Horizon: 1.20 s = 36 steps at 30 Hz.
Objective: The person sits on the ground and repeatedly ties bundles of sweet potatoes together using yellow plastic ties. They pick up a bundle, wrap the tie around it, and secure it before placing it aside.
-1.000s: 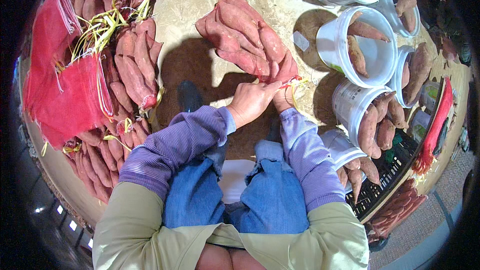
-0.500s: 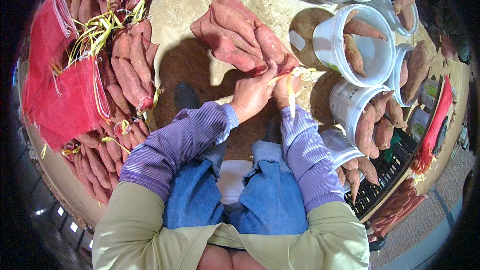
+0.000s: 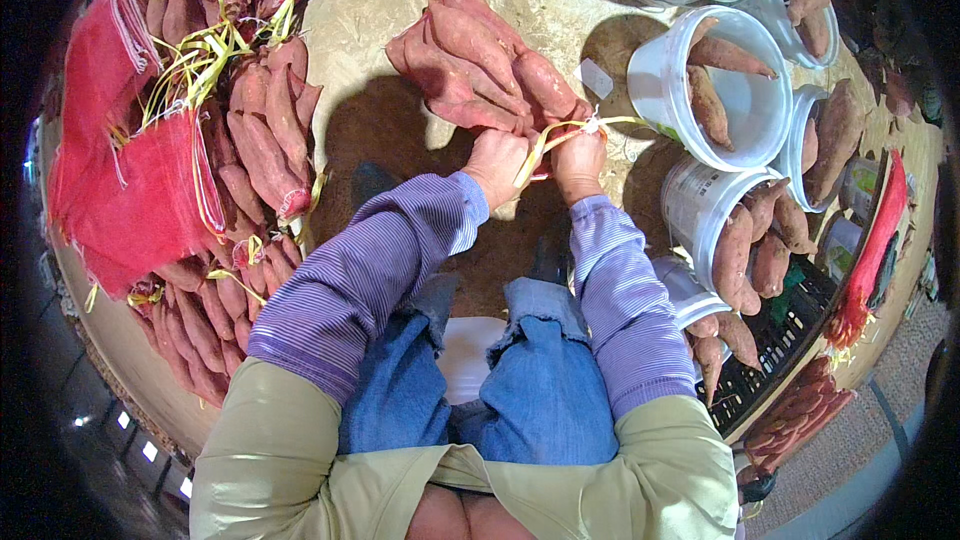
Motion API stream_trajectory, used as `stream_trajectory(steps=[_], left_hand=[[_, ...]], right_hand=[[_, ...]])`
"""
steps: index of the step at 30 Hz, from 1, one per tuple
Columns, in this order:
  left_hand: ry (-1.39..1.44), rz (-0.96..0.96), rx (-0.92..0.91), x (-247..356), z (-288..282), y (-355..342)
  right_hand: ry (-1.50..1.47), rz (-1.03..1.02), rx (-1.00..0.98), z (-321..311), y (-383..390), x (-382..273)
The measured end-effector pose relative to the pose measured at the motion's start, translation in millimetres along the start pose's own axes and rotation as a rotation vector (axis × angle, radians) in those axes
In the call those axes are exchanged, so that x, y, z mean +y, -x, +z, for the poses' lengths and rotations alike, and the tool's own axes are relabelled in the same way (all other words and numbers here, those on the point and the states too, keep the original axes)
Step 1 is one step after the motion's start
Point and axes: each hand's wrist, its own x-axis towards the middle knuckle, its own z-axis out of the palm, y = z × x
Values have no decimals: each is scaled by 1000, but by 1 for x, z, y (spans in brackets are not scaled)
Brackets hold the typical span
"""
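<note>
A red mesh bag of sweet potatoes (image 3: 470, 50) lies on the dusty floor in front of me, its gathered neck toward me with a pale yellow tie strip (image 3: 540, 145) on it. My left hand (image 3: 497, 165) is closed at the lower left side of the neck, its fingertips hidden. My right hand (image 3: 578, 160) is closed on the gathered neck, with the yellow strip crossing over it.
On the left lie several filled red bags (image 3: 265, 140) with yellow ties and flat red mesh sacks (image 3: 135, 200). On the right stand several white buckets (image 3: 650, 90) with sweet potatoes, a black crate (image 3: 745, 370) and a long red mesh bundle (image 3: 865, 260).
My left hand has drawn slightly down and left from the neck and curled. My right hand has shifted down, and the yellow strip now arches sideways over it instead of hanging.
</note>
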Motion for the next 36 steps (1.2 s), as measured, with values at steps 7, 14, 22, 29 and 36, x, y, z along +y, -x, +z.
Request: stream_trajectory(steps=[7,14,22,29,36], left_hand=[[175,-124,-8,8,2,-2],[228,-50,-144,2,-2,5],[105,-60,45,-1,3,14],[97,-110,83,3,10,16],[132,-212,133,5,6,16]], right_hand=[[41,127,-114,-10,4,-16],[-66,98,-68,-9,8,-14],[-102,54,1,-8,15,-15],[-163,-155,84,-121,31,-39],[480,-188,26,-225,-86,36]])
